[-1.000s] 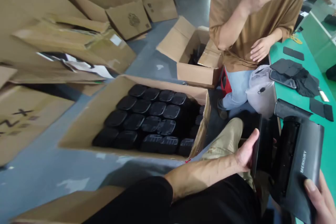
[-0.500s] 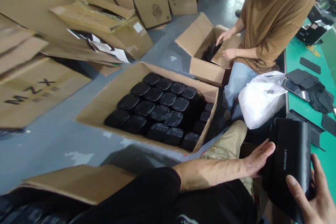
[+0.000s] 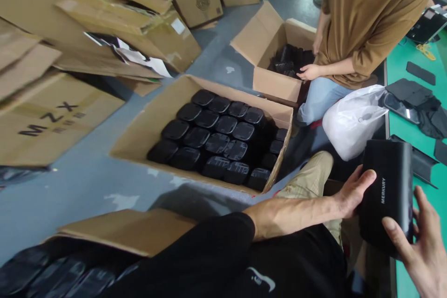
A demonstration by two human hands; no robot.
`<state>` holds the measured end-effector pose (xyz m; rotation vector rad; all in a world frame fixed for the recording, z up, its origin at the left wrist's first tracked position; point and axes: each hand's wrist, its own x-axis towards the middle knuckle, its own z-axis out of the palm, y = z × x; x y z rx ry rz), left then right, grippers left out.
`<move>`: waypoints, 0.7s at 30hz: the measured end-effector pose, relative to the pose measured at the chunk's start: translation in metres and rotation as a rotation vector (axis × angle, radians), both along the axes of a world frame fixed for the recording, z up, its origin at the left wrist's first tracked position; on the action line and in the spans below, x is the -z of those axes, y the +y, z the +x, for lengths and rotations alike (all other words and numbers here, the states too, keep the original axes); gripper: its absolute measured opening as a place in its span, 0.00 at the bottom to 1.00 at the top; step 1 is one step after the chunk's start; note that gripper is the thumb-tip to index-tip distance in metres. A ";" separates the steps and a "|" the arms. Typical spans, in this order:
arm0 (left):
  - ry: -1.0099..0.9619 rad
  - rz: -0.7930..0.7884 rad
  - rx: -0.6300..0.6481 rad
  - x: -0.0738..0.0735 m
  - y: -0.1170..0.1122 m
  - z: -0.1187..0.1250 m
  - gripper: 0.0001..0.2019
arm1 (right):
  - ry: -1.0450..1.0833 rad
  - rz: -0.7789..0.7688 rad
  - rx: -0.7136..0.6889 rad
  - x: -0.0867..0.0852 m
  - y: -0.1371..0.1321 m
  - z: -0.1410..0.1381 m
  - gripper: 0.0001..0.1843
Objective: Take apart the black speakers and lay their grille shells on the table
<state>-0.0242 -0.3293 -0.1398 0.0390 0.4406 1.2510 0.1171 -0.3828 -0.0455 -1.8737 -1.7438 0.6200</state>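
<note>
At the right, a black plastic casing (image 3: 389,214) with rounded edges and the white word MERKURY is held between my two hands. My left hand (image 3: 354,193) grips its left side, thumb on the near face and fingers hidden behind. On the opposite side, my right hand (image 3: 421,240) has its thumb on the front and its fingers around the right edge. A large cardboard box (image 3: 136,142) in the middle holds rows of similar black casings (image 3: 216,143).
A co-worker in a brown shirt (image 3: 377,23) sits by a smaller open carton (image 3: 275,83) containing black parts. A white plastic bag (image 3: 352,123) hangs beside the green table (image 3: 405,67). More black casings (image 3: 56,272) fill a box at lower left. Cartons (image 3: 73,121) line the left.
My view has shifted slightly, and both hands still hold the casing, which sits a little higher in view. The co-worker's far hand has drawn back from over the smaller carton.
</note>
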 end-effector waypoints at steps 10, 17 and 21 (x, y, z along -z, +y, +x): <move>0.137 0.075 -0.120 -0.021 0.019 -0.018 0.45 | 0.238 0.438 0.278 0.048 -0.017 -0.055 0.58; 0.603 0.708 0.177 -0.058 0.085 -0.137 0.47 | 0.424 0.045 0.266 0.017 -0.030 -0.012 0.59; 0.681 0.855 0.360 -0.076 0.093 -0.152 0.44 | 0.450 0.031 0.233 0.010 -0.030 -0.010 0.56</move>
